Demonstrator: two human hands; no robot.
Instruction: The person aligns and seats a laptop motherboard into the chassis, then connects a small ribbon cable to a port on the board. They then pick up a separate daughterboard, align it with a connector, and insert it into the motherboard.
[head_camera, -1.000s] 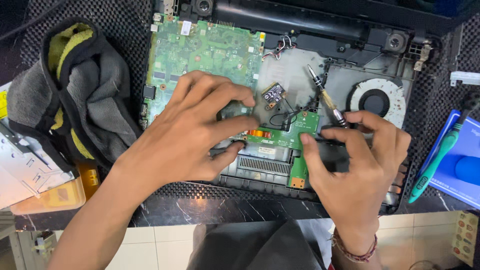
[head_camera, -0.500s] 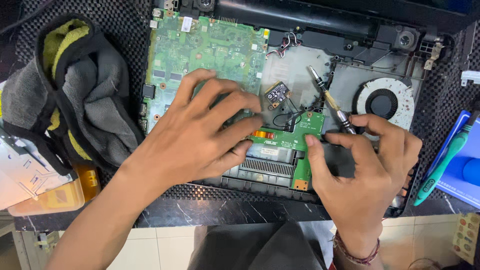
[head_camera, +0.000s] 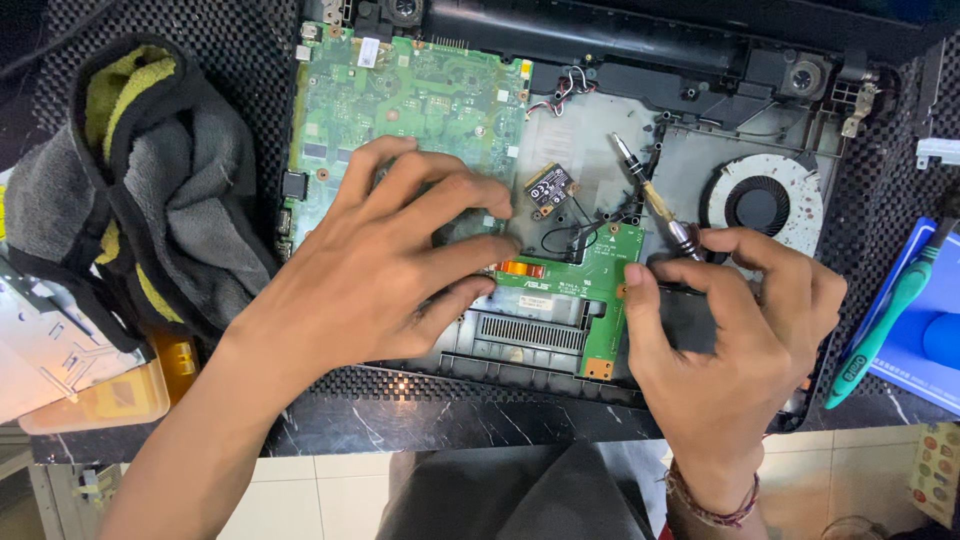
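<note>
Right grip (head_camera: 735, 320) pinching screwdriver (head_camera: 655, 200), left hand (head_camera: 390, 265) flat

Even bright overhead light, soft shadows under both hands. Small glare spot on the glossy table (head_camera: 400, 385) edge. Sharp centre, frame corners slightly dim.

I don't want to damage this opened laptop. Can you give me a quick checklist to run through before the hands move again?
1. Left hand rests flat on the large green board, steadying it: ok.
2. Right hand grips the screwdriver: ok.
3. Screwdriver tip clear of components: it points up over bare grey chassis, ok.
4. Thin black wires by the small green board clear of the fingers: cannot tell, the thumb is close.
5. Fan unobstructed: ok.
6. Loose screws accounted for: cannot tell, none visible.
</note>
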